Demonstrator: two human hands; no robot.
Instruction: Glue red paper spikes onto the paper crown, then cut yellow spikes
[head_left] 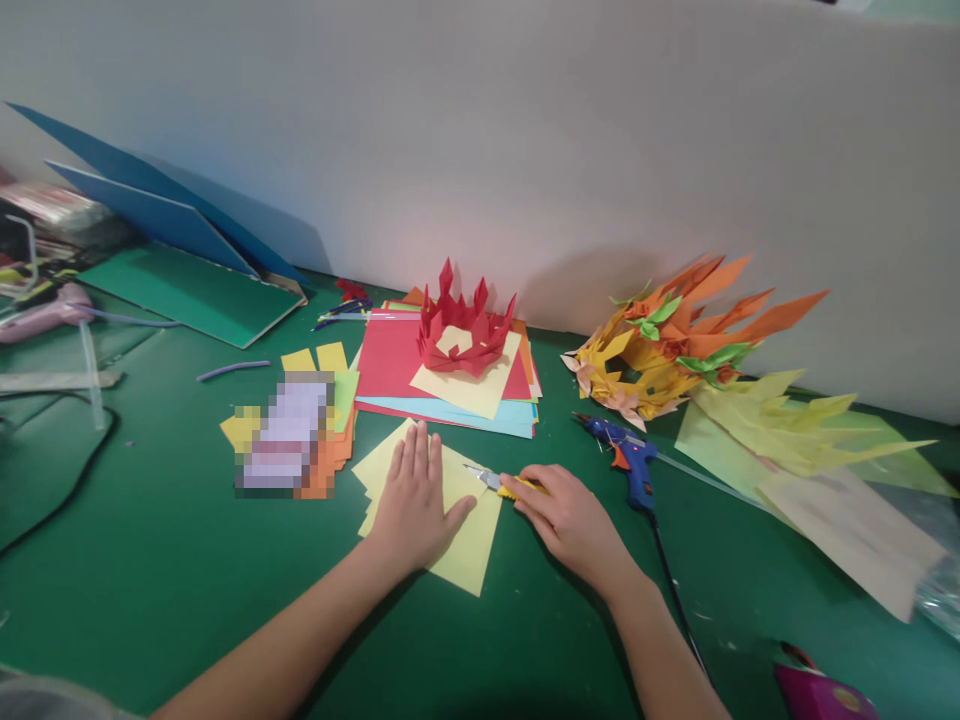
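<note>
My left hand (416,500) lies flat, fingers stretched out, pressing down a pale yellow sheet of paper (469,550) on the green table (150,560). My right hand (566,515) is closed round a yellow utility knife (499,484), its blade tip resting on the yellow sheet just right of my left thumb. A folded red paper crown shape (461,325) sits on a stack of coloured sheets (450,395) just beyond the hands.
A blue glue gun (630,460) with a black cord lies right of my right hand. Folded orange and yellow paper pieces (675,340) and pale sheets (810,450) fill the right. Small paper squares (300,425) lie left; blue boards (150,210) lean on the wall.
</note>
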